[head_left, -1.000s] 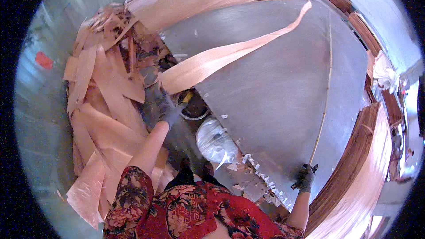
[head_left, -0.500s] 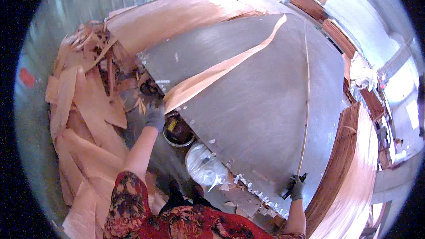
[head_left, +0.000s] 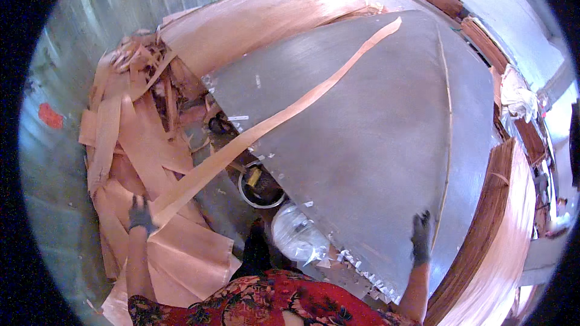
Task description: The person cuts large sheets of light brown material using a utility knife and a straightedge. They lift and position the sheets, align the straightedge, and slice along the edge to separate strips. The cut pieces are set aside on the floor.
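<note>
A long, narrow strip of pale wood veneer (head_left: pixel 266 124) runs from the far part of a grey sheet-topped table (head_left: pixel 362 133), across its left edge, to my left hand (head_left: pixel 141 216). This gloved hand is at the strip's near end and seems to grip it by the thumb side, its other fingers pointing up. Beneath it lies a heap of veneer scraps (head_left: pixel 136 169). My right hand (head_left: pixel 421 238), in a dark glove, is over the table's near right part with its fingers outstretched and nothing visible in them. Just right of it lies a thin wooden rod (head_left: pixel 447 121).
Below the table's left edge stands a round bucket (head_left: pixel 243 196) holding a yellow-handled thing. Nearer me is a clear plastic bundle (head_left: pixel 299 235). A stack of veneer sheets (head_left: pixel 483 229) borders the table's right side; a broad veneer pile (head_left: pixel 254 24) lies beyond its far left side.
My left hand has moved left and nearer to me with the strip's end, which now stretches over the scraps. My right hand has shifted slightly away from me, its fingers now straighter.
</note>
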{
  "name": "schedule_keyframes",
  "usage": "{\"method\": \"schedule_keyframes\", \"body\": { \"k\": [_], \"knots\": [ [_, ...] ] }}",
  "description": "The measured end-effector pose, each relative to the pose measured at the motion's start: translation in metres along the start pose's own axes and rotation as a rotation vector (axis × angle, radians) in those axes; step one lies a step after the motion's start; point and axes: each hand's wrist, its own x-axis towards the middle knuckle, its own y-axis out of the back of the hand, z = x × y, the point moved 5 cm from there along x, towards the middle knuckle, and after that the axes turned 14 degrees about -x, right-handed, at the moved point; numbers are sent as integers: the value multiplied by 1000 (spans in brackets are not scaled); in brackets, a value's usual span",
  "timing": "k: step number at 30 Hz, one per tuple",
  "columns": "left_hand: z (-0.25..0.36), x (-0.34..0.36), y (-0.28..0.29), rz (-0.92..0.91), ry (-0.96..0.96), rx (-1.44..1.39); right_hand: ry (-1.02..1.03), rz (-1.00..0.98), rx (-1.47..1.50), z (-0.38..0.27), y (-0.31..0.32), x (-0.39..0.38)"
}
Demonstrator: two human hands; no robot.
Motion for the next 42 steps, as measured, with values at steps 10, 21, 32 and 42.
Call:
{"method": "schedule_keyframes", "body": {
  "k": [10, 21, 32, 42],
  "knots": [
    [367, 132, 97, 658, -439, -733, 619, -497, -150, -299, -285, 21],
    [382, 141, 122, 485, -517, -769, 948, -160, -654, -365, -346, 27],
    [384, 146, 118, 436, -539, -795, 915, -134, -1002, -347, -365, 29],
    [381, 143, 122, 464, -505, -802, 818, -284, -1036, -320, -344, 15]
  ]
}}
